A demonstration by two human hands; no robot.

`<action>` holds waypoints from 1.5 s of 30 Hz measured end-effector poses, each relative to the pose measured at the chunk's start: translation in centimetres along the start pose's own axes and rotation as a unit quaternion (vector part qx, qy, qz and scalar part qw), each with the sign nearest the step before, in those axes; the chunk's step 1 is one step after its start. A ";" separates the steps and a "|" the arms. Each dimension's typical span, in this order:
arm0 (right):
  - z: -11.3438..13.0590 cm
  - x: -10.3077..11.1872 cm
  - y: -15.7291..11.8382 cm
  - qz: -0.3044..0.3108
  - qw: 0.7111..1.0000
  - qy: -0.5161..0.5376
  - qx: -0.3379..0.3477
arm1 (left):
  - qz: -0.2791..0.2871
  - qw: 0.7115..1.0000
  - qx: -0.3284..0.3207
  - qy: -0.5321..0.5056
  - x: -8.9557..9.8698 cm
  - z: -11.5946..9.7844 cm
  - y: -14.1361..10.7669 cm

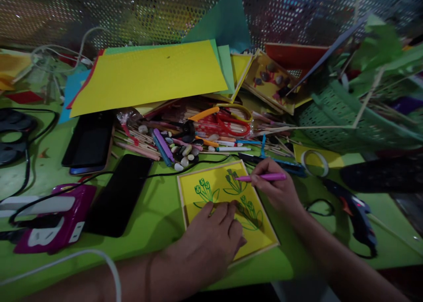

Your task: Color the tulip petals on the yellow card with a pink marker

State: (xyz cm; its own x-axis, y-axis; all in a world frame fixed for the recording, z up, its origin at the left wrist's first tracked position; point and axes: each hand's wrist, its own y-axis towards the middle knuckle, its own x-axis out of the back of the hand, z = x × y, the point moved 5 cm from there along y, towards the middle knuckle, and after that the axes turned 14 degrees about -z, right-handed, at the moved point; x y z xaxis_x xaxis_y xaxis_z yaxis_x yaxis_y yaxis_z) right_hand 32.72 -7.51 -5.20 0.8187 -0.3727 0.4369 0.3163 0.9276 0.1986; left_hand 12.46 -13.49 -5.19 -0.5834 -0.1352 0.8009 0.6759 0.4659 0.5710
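A yellow card [211,181] with a pale wooden border lies tilted on the green table. Green outlines of tulips with leaves are drawn on it in three clusters. My right hand [276,185] pinches a pink marker [264,178], its tip at the flowers of the upper right cluster. Bent fingers of my left hand [214,231] rest on the lower middle of the card, covering part of it. Nothing shows in that hand, though its fingertips are partly hidden.
Behind the card lie loose markers, pebbles [185,154], sticks and scissors [231,121]. Yellow sheets [148,77] are stacked farther back. Phones [120,196] and a purple power strip [56,218] sit left; a glue gun [355,214], tape roll [315,163] and green basket [333,112] right.
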 end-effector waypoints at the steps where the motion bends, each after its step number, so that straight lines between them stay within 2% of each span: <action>1: 0.0 0.0 0.0 -0.001 1.000 0.000 -0.001 | -0.002 1.000 0.000 0.001 0.0 0.0 0.0; 12: 0.0 0.1 -0.1 -0.003 1.000 0.012 -0.014 | 0.023 1.000 -0.003 -0.001 -0.2 -0.1 -0.2; 22: -0.2 0.1 -0.2 0.000 1.000 0.025 -0.016 | -0.001 1.000 0.001 -0.001 -0.2 -0.1 -0.1; 37: -0.5 0.0 -0.5 0.024 0.996 0.073 -0.051 | 0.000 1.000 0.000 -0.002 0.1 -0.1 0.0; 45: -1.1 0.1 -0.5 0.026 0.997 0.065 -0.041 | -0.004 1.000 0.003 -0.004 0.1 -0.1 0.2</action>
State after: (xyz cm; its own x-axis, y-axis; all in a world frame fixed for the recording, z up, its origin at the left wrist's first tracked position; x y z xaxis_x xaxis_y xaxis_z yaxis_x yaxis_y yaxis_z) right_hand 33.13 -8.01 -6.19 0.8885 -0.3235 0.3253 0.3062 0.9462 0.1046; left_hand 12.53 -13.49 -4.98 -0.5920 -0.1318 0.7951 0.6689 0.4700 0.5760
